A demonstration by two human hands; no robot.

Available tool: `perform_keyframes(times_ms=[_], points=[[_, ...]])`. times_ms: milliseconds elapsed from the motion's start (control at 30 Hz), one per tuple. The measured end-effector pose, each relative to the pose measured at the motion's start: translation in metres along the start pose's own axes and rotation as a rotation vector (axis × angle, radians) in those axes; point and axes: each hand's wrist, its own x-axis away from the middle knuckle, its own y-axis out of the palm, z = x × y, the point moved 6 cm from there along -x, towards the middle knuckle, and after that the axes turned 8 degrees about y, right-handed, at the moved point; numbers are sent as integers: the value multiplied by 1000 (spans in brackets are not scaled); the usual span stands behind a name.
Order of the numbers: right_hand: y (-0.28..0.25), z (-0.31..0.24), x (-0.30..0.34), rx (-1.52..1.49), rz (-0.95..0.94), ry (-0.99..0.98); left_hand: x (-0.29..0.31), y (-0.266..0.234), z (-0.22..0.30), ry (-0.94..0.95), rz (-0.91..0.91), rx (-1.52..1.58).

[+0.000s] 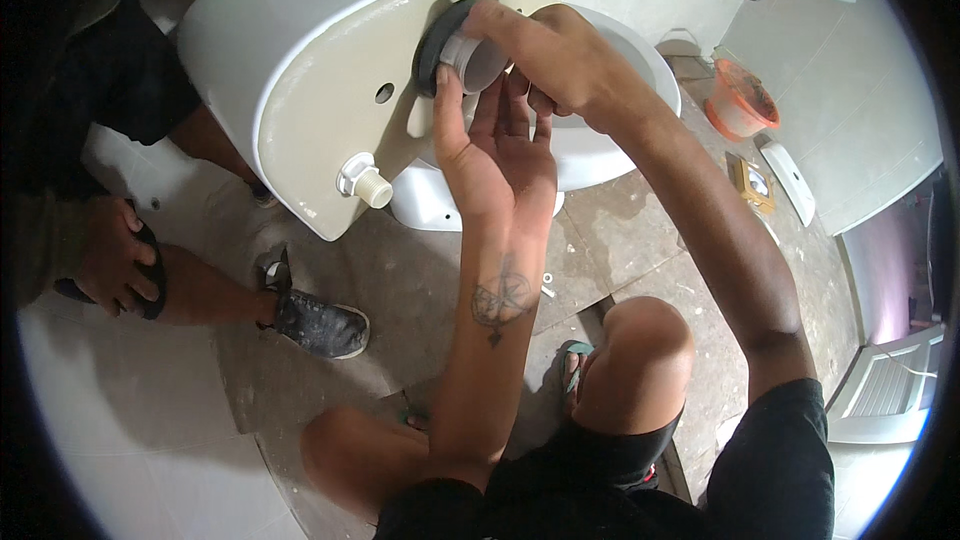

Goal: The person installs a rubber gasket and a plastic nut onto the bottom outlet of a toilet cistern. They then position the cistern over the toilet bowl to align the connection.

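The white ceramic toilet tank (345,90) is tipped so that its unglazed underside faces me. A black rubber gasket (428,50) sits around a pale round plastic outlet (478,62) there. My left hand (495,165) comes from below, its thumb against the gasket's edge and its fingers reaching under the outlet. From the upper right, my right hand (560,55) grips the gasket's top with the thumb; its other fingers curl near the outlet, partly hidden. A white threaded plastic fitting (368,183) with a nut sticks out lower on the underside, near a small round hole (384,93).
Behind my hands stands a white toilet bowl (600,155). Another person's hand (120,255) and shoe (318,324) are at the left, close to the tank. An orange bucket (740,102), a small cardboard box (752,184) and a white panel (788,180) lie along the right wall.
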Motion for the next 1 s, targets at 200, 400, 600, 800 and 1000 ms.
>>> perform_keyframes(times_ms=[200,400,600,800,1000], points=[[7,1,15,71,74,-159,18,-15,16,-29,116,-23],[1,-12,2,351,198,-374,1,0,2,-26,14,30],[10,-15,6,474,344,-529,-9,21,-6,-47,-68,147],[11,2,-14,321,210,-312,-2,38,6,225,129,-100],[24,35,-29,-221,-245,-190,6,40,5,236,294,-397]])
